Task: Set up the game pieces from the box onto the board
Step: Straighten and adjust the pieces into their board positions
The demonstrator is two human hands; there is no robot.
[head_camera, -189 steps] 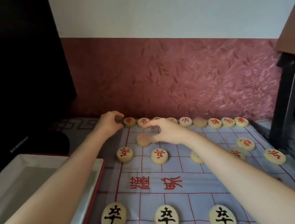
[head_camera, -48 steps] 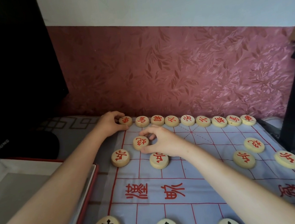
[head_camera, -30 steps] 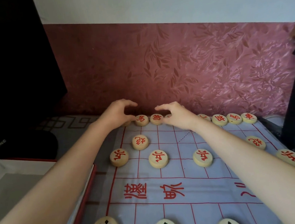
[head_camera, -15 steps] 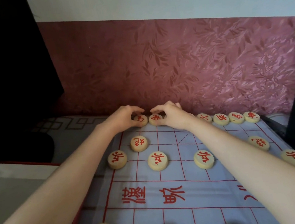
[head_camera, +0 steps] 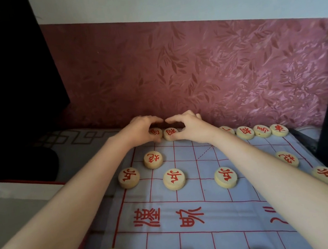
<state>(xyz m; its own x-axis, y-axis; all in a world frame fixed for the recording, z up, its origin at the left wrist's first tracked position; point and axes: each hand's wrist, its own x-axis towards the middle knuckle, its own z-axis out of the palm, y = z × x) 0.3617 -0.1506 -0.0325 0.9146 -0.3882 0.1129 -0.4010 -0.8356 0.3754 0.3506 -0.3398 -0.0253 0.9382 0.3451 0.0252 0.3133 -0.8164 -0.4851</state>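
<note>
My left hand (head_camera: pixel 139 129) curls its fingers around one red-marked piece (head_camera: pixel 156 133) on the board's (head_camera: pixel 190 205) far row; my right hand (head_camera: pixel 192 127) pinches the neighbouring piece (head_camera: pixel 170 132), the two pieces just beside each other

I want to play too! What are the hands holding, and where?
Each hand pinches a red-marked back-row piece by its edge: left hand one, right hand its neighbour.

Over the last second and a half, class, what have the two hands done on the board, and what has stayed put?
The right hand left the second-row piece and moved up to the back row. The left hand shifted inward from the corner. Each now pinches a neighbouring back-row piece. The other red pieces on the board kept their places.
</note>
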